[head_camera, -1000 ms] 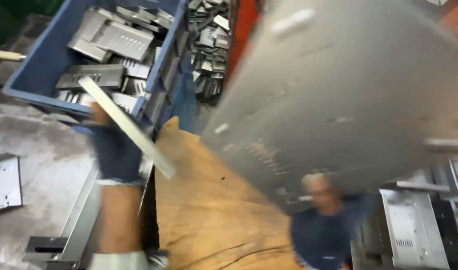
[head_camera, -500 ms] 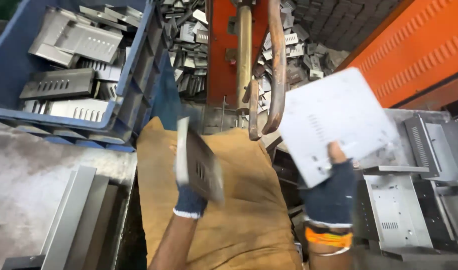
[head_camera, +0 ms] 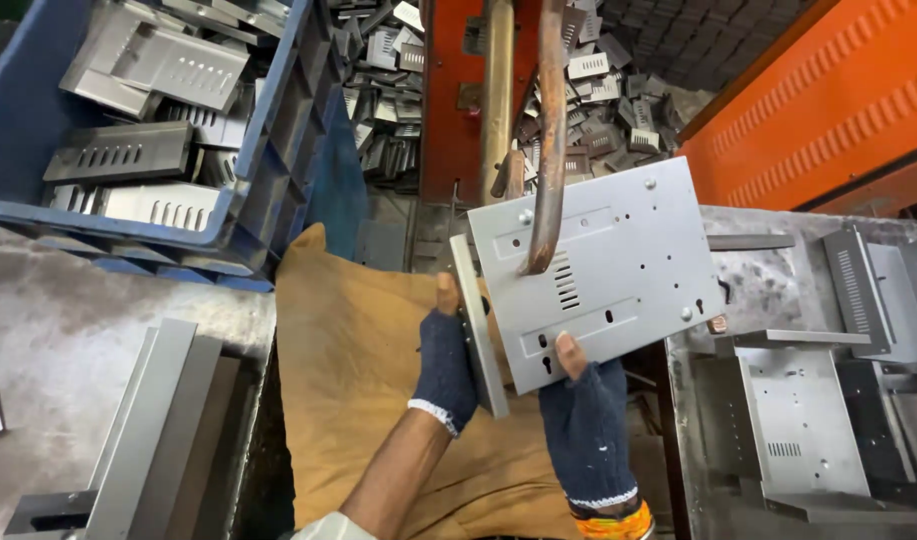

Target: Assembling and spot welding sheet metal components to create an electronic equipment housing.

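From the head view, your right hand (head_camera: 586, 425) pinches the grey plate (head_camera: 598, 265) at its lower edge, thumb on top, holding it under the copper rod (head_camera: 550, 130). Your left hand (head_camera: 446, 365) clasps a narrow strip (head_camera: 478, 325) edge-on beside the plate, perhaps touching it. Blue crate (head_camera: 278, 150) sits left.

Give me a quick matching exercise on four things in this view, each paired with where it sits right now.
Things:
1. blue crate
2. flat perforated panel
3. narrow metal strip
4. brown sacking

Places:
A. in the left hand
B. spread under both hands
C. upper left, holding grey slotted parts
D. in the right hand, under the copper arm

Pairs: 1-C, 2-D, 3-A, 4-B
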